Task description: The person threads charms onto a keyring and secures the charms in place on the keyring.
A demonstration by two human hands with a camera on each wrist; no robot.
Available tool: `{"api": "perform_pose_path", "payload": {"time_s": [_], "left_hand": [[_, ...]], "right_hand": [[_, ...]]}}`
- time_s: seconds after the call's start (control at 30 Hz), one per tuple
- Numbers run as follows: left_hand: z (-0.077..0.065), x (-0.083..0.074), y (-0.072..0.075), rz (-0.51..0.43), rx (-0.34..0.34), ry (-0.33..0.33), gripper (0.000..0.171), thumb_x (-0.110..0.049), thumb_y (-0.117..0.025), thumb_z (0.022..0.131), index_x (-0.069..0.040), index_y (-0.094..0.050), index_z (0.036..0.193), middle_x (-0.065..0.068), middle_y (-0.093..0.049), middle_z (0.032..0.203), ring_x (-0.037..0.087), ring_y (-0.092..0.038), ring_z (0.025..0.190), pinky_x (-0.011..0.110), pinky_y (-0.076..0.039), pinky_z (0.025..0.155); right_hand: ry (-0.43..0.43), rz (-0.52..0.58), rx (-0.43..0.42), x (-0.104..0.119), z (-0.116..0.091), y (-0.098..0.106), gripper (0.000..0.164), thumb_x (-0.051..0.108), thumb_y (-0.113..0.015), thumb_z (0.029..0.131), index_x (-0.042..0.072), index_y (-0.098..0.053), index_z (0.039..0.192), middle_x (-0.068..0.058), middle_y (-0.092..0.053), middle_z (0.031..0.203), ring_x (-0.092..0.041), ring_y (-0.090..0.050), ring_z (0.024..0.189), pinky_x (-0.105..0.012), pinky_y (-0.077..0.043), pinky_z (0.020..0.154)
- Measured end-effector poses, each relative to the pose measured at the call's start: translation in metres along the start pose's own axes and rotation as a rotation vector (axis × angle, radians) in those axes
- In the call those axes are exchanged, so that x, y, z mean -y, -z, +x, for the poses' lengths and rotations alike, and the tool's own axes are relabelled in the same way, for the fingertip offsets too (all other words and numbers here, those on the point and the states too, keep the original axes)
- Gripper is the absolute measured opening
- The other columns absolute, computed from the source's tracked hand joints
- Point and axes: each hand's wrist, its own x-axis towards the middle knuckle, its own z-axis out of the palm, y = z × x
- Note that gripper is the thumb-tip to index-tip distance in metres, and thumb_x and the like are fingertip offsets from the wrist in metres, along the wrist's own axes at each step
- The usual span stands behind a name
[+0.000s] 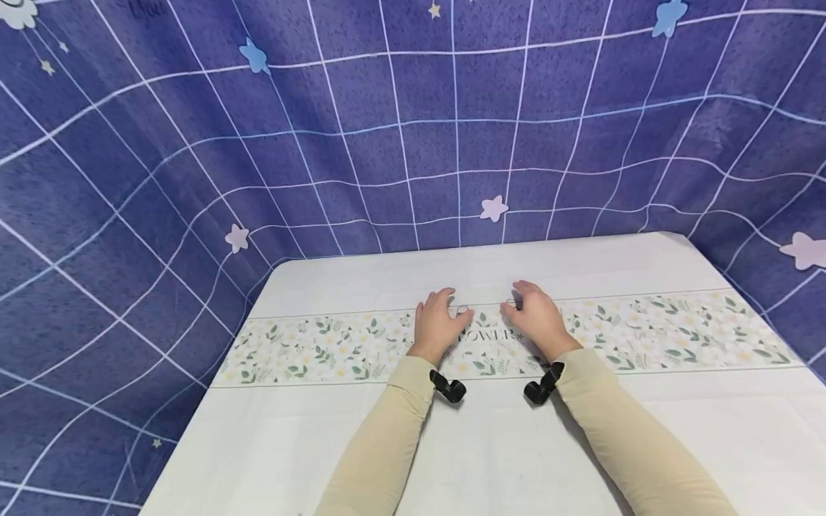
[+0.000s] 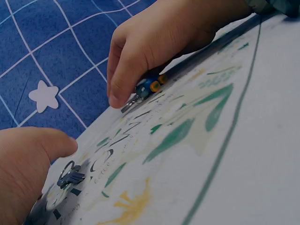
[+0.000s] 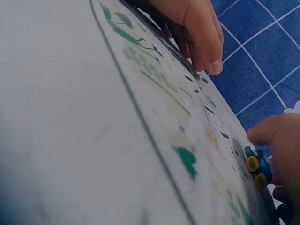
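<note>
My left hand [image 1: 439, 326] rests at the middle of the table with thumb and fingers spread apart. Between them lies a thin metal ring [image 2: 69, 168] with a dark clasp [image 2: 72, 178], seen small in the head view; what hangs from it is mostly hidden. My right hand [image 1: 537, 317] faces it from the other side, its thumb and forefinger parted. Beside its palm sits a small blue-and-orange keychain figure [image 3: 258, 168], with a metal clasp [image 2: 131, 102] showing near the fingertips in the left wrist view. Neither thumb closes on its keychain.
Under both hands runs a floral band [image 1: 323, 347] with dark lettering [image 1: 487, 335], across a white tablecloth [image 1: 290, 437]. Blue cloth [image 1: 413, 143] with a white grid and stars hangs behind and beside the table. Black straps with camera mounts [image 1: 449, 389] sit on both wrists.
</note>
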Motion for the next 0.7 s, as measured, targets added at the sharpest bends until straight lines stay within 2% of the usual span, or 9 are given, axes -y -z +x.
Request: {"api": "perform_pose_path", "payload": {"time_s": [0.2,0.3,0.57,0.7], "left_hand": [[-0.0009,-0.0021,0.0001,0.089,0.022,0.015,0.047,-0.046,-0.067,0.093,-0.013,-0.068,0.126,0.009,-0.053,0.149,0.031,-0.040,0.144,0.054,-0.024,0.120],[-0.0010,-0.0038,0.0009,0.101,0.020,0.013,0.041,-0.044,-0.069,0.093,-0.015,-0.071,0.123,0.009,-0.054,0.148,0.031,-0.041,0.144,0.053,-0.026,0.120],[-0.0034,-0.0069,0.0041,0.038,0.008,0.017,0.025,-0.034,-0.073,0.092,-0.016,-0.076,0.110,0.007,-0.058,0.145,0.031,-0.044,0.142,0.054,-0.027,0.119],[-0.0012,-0.0074,0.0069,-0.015,-0.006,0.020,0.020,-0.029,-0.078,0.089,-0.013,-0.077,0.102,0.010,-0.060,0.142,0.030,-0.050,0.136,0.057,-0.027,0.118]], "right_hand": [[0.022,-0.085,0.002,-0.0025,-0.0029,-0.0008,0.057,0.028,-0.064,0.094,-0.012,-0.055,0.135,-0.029,-0.048,0.146,-0.045,-0.048,0.133,-0.053,-0.038,0.112],[0.021,-0.099,-0.009,-0.0042,-0.0039,-0.0002,0.050,0.025,-0.062,0.094,-0.010,-0.060,0.129,-0.029,-0.050,0.143,-0.045,-0.050,0.131,-0.053,-0.040,0.111],[0.019,-0.098,-0.045,-0.0054,-0.0070,-0.0005,0.032,0.021,-0.062,0.093,-0.004,-0.069,0.111,-0.027,-0.056,0.135,-0.045,-0.053,0.126,-0.055,-0.044,0.105],[0.025,-0.091,-0.058,-0.0046,-0.0057,-0.0007,0.029,0.021,-0.062,0.091,-0.003,-0.069,0.107,-0.026,-0.056,0.133,-0.044,-0.052,0.126,-0.054,-0.045,0.105]]}}
